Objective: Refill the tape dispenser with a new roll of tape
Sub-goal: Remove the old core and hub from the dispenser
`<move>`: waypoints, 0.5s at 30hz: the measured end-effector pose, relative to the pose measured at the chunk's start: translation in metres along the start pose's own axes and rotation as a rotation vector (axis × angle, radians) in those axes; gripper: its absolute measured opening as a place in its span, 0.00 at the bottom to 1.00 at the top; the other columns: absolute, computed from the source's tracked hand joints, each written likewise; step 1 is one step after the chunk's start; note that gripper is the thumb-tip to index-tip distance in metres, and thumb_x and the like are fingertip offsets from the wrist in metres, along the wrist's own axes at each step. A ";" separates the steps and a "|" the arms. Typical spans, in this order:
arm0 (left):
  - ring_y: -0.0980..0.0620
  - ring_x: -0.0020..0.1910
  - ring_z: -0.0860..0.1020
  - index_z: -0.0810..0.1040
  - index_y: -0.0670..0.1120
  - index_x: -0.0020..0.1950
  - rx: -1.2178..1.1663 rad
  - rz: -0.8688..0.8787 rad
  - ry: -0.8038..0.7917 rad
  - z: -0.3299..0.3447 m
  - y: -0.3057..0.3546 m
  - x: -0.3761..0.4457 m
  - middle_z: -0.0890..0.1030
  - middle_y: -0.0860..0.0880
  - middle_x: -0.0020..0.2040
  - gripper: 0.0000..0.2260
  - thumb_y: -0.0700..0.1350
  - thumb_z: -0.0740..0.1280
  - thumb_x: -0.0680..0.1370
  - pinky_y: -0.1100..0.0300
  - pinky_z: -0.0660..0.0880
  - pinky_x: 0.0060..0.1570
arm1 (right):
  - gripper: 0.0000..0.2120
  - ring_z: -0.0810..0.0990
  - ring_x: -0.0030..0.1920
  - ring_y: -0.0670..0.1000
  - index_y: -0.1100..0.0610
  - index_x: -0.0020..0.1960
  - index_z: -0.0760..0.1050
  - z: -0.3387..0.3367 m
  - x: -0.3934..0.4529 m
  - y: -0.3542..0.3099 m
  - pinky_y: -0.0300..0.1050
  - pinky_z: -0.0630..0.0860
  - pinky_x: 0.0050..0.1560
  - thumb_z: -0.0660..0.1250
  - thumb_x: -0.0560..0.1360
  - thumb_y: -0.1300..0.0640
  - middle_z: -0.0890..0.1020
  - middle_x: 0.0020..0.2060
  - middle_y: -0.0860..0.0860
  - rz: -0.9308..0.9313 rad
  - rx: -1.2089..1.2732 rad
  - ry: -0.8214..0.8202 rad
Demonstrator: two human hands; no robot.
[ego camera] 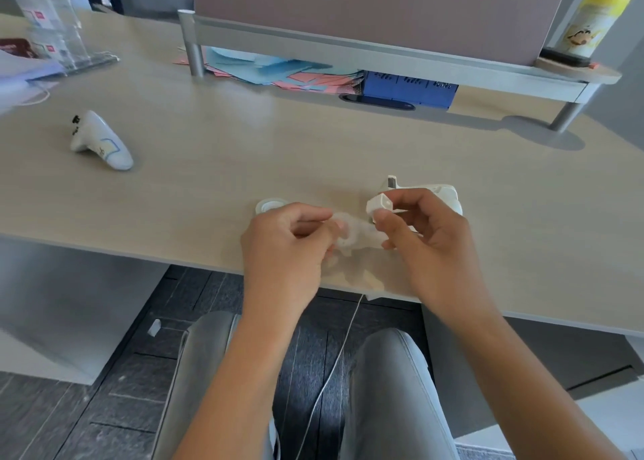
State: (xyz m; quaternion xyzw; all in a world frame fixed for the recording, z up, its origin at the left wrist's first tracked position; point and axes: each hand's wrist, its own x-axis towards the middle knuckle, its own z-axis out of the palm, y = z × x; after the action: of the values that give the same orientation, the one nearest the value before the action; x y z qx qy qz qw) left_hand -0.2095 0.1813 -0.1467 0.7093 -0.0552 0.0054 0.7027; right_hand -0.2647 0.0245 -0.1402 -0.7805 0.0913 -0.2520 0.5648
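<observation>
Hands worked over the near edge of the desk (174, 187), two of them, close together. The left hand (284, 247) had its fingers (310, 217) pinched together on a blurred, pale clear thing (352, 231), probably tape or its wrapping, though the picture was too soft to say which. The right hand (427, 236) had its fingers clamped on a small white part (380, 207), seemingly a piece of the dispenser. Just beyond that hand, on the desk, lay one white tape dispenser (439, 193), partly hidden. One tape roll (268, 207) lay flat just beyond the left hand, untouched.

By the look of it, the step in hand was freeing or preparing the roll and its holder, with loading not yet done. The next move would call for seating a roll on the white part, then dropping it into the dispenser.

Farther left lay one white controller (101, 140). At the far side were one heap of blue and pink papers (278, 71), one blue box (407, 90), and, far right, one yellow-capped canister (592, 27).
</observation>
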 end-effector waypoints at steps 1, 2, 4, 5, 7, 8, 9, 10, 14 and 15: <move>0.55 0.29 0.83 0.88 0.45 0.47 0.069 0.017 0.011 -0.001 0.000 0.001 0.87 0.47 0.34 0.05 0.41 0.79 0.72 0.57 0.83 0.37 | 0.04 0.84 0.46 0.48 0.54 0.53 0.83 0.002 0.003 0.002 0.57 0.84 0.53 0.74 0.79 0.55 0.87 0.47 0.50 0.026 0.001 0.013; 0.55 0.30 0.84 0.88 0.45 0.47 0.125 0.036 0.013 -0.002 0.000 0.003 0.87 0.48 0.35 0.05 0.43 0.79 0.72 0.56 0.84 0.40 | 0.04 0.85 0.47 0.51 0.53 0.53 0.83 0.005 0.007 0.003 0.59 0.83 0.54 0.74 0.79 0.54 0.87 0.48 0.51 0.050 -0.003 0.015; 0.54 0.35 0.86 0.88 0.47 0.47 0.203 0.069 -0.021 -0.003 0.001 0.004 0.88 0.51 0.37 0.05 0.46 0.77 0.74 0.52 0.84 0.47 | 0.05 0.84 0.43 0.50 0.52 0.53 0.83 0.010 0.011 0.005 0.59 0.83 0.55 0.73 0.79 0.53 0.87 0.47 0.51 0.087 -0.028 0.008; 0.54 0.38 0.86 0.88 0.47 0.48 0.232 0.080 -0.052 -0.005 0.001 0.004 0.88 0.51 0.39 0.04 0.47 0.76 0.75 0.53 0.84 0.49 | 0.05 0.83 0.42 0.49 0.51 0.54 0.83 0.013 0.013 0.006 0.56 0.83 0.54 0.73 0.79 0.53 0.86 0.46 0.49 0.093 -0.048 0.007; 0.57 0.41 0.85 0.88 0.48 0.51 0.328 0.122 -0.097 -0.011 0.002 0.003 0.88 0.53 0.44 0.06 0.47 0.73 0.78 0.62 0.81 0.50 | 0.08 0.82 0.41 0.47 0.49 0.58 0.83 0.017 0.013 0.007 0.46 0.82 0.51 0.72 0.79 0.53 0.85 0.46 0.47 0.081 -0.099 0.016; 0.59 0.41 0.83 0.88 0.48 0.52 0.376 0.156 -0.086 -0.015 0.002 0.001 0.88 0.53 0.46 0.06 0.45 0.72 0.79 0.69 0.78 0.48 | 0.09 0.81 0.41 0.46 0.47 0.59 0.83 0.019 0.012 0.008 0.38 0.79 0.49 0.72 0.79 0.53 0.84 0.46 0.45 0.065 -0.130 0.014; 0.60 0.43 0.82 0.88 0.48 0.52 0.400 0.184 -0.053 -0.020 0.002 0.000 0.88 0.53 0.46 0.06 0.44 0.72 0.79 0.74 0.75 0.46 | 0.09 0.81 0.41 0.45 0.46 0.59 0.83 0.021 0.011 0.008 0.31 0.77 0.46 0.71 0.79 0.53 0.85 0.46 0.44 0.052 -0.165 0.008; 0.61 0.44 0.82 0.88 0.48 0.52 0.407 0.205 -0.009 -0.025 0.001 -0.001 0.88 0.53 0.47 0.07 0.42 0.72 0.78 0.76 0.73 0.45 | 0.08 0.80 0.42 0.44 0.46 0.58 0.84 0.022 0.009 0.008 0.28 0.75 0.43 0.71 0.79 0.52 0.85 0.45 0.44 0.046 -0.194 -0.002; 0.57 0.47 0.81 0.87 0.48 0.53 0.509 0.321 0.181 -0.045 -0.009 0.002 0.85 0.52 0.51 0.11 0.35 0.71 0.76 0.66 0.75 0.52 | 0.07 0.77 0.38 0.43 0.46 0.57 0.83 0.027 0.003 0.010 0.26 0.72 0.39 0.71 0.80 0.53 0.84 0.42 0.42 0.012 -0.254 -0.038; 0.52 0.52 0.79 0.86 0.48 0.56 0.582 0.325 0.199 -0.048 -0.012 0.006 0.84 0.51 0.53 0.12 0.35 0.71 0.76 0.64 0.72 0.53 | 0.07 0.77 0.37 0.42 0.46 0.56 0.83 0.027 0.002 0.011 0.26 0.72 0.39 0.71 0.80 0.53 0.83 0.40 0.41 -0.003 -0.271 -0.040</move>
State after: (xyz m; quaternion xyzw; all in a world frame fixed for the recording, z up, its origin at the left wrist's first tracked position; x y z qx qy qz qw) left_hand -0.1994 0.2291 -0.1575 0.8579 -0.0947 0.2019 0.4628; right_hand -0.2483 0.0427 -0.1564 -0.8546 0.1122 -0.2224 0.4556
